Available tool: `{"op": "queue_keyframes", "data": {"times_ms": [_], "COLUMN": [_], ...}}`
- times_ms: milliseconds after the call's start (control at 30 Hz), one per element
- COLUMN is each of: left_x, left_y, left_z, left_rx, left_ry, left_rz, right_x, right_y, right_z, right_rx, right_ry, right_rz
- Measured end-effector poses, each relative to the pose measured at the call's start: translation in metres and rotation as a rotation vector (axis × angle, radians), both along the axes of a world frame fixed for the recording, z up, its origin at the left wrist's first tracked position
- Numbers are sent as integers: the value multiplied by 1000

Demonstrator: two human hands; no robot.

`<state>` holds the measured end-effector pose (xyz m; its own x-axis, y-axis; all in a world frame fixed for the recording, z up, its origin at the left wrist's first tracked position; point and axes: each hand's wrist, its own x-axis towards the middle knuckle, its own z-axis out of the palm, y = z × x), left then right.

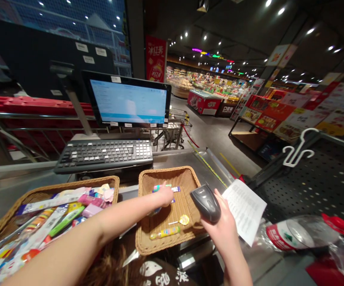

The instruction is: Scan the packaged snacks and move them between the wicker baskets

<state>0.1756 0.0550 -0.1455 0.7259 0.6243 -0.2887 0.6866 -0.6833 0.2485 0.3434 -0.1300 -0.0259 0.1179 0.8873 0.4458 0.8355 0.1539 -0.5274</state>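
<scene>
My left hand [164, 195] reaches into the small wicker basket [148, 176], with its fingers closed on a small packet with a green and pink wrapper [162, 186]. A yellow sweet [184, 219] and a thin yellow stick packet [165, 232] lie loose in that basket. My right hand [224, 226] grips a dark handheld barcode scanner [206, 202], held over the basket's right rim. A printed sheet of paper [245, 208] lies just right of that hand.
A large wicker basket [40, 194] full of several colourful snack packets stands at the left. Behind are a keyboard [103, 154] and a lit monitor [128, 101]. A plastic bottle [297, 232] lies at the right, with a white hook [298, 149] on a black perforated panel.
</scene>
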Motion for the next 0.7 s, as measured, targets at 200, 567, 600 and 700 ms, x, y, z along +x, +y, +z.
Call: {"op": "queue_keyframes", "data": {"times_ms": [200, 567, 600, 700], "left_x": [-64, -166, -173, -190], "left_y": [-3, -37, -40, -48], "left_z": [52, 123, 126, 134], "left_rx": [16, 574, 629, 683], "left_ry": [-60, -818, -826, -867], "left_rz": [-83, -30, -30, 9], "right_x": [-7, -41, -46, -60], "right_y": [0, 17, 19, 24], "right_z": [0, 12, 14, 19], "right_rx": [-2, 99, 103, 106], "right_ry": [-26, -96, -96, -88], "right_rz": [-4, 137, 153, 172]}}
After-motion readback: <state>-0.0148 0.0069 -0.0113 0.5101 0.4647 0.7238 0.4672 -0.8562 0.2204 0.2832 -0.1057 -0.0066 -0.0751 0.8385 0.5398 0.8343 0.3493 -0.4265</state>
